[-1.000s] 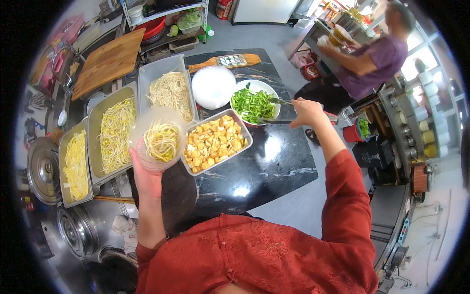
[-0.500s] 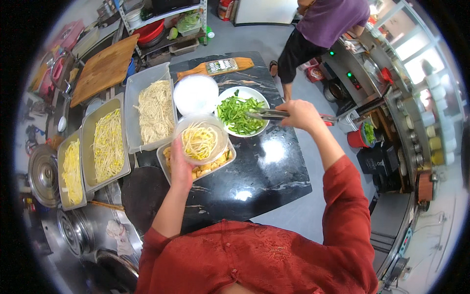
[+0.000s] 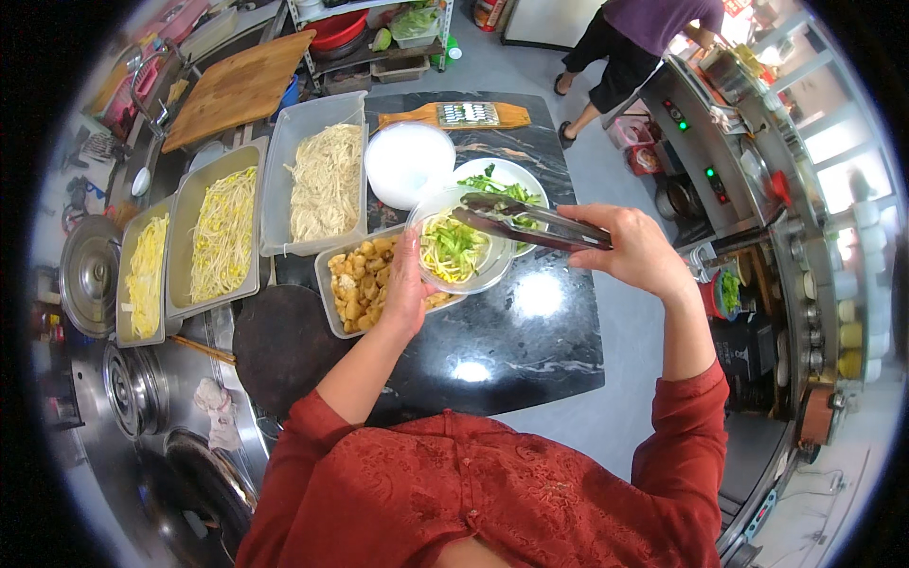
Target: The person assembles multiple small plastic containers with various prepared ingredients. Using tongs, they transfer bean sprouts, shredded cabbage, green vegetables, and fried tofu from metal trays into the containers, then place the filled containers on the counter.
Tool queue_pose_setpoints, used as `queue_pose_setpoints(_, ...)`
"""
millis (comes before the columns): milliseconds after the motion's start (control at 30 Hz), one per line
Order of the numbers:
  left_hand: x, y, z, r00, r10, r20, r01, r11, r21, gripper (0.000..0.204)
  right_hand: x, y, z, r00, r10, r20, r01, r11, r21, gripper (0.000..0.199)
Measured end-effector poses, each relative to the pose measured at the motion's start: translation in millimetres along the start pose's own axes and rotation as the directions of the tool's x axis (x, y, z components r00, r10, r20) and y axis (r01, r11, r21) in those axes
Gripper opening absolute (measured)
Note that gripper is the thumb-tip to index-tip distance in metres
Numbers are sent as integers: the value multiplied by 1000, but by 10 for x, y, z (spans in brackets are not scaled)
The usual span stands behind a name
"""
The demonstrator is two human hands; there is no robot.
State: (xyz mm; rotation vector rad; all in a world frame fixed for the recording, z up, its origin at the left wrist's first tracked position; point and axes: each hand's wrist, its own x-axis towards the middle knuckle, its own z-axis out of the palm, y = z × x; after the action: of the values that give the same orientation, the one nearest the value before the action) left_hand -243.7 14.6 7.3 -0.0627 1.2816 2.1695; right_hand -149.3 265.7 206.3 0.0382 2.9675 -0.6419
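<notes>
My left hand (image 3: pixel 407 289) is closed on the rim of a clear round plastic bowl (image 3: pixel 491 275), held above the counter. Inside it are bean sprouts (image 3: pixel 437 237) topped with chopped greens (image 3: pixel 461 248). My right hand (image 3: pixel 636 248) grips metal tongs (image 3: pixel 544 227), whose tips reach over the bowl. Behind it, partly hidden, a white plate (image 3: pixel 532 182) carries more cut greens (image 3: pixel 497 183). Under the bowl and my left hand sits a rectangular container (image 3: pixel 333 312) of golden-brown chunks (image 3: pixel 362 279). A stack of round translucent plastic bowls or lids (image 3: pixel 409 163) stands beside the plate.
Three trays line the left: pale shredded strands (image 3: pixel 324 180), bean sprouts (image 3: pixel 222 237) and yellow shreds (image 3: pixel 147 275). A grater on a wooden board (image 3: pixel 469 115) lies at the far edge of the black counter (image 3: pixel 511 350). A person in purple (image 3: pixel 653 24) stands at the far right.
The tongs have swung left from the plate to above the bowl. Chopped greens now lie on the sprouts. The bowl has shifted right, uncovering more brown chunks. The other person has moved farther off.
</notes>
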Motion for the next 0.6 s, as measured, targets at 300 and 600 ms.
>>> queue_pose_setpoints(300, -57, 128, -94, 1000, 17, -14, -18, 993, -115, 65, 172, 413, 87, 987, 124, -106, -139, 977, -159, 59)
queue_pose_setpoints(600, -150, 167, -486, 985, 61, -162, -74, 994, -76, 62, 505, 779, 1013, 965, 259, -29, -255, 912, -320, 49)
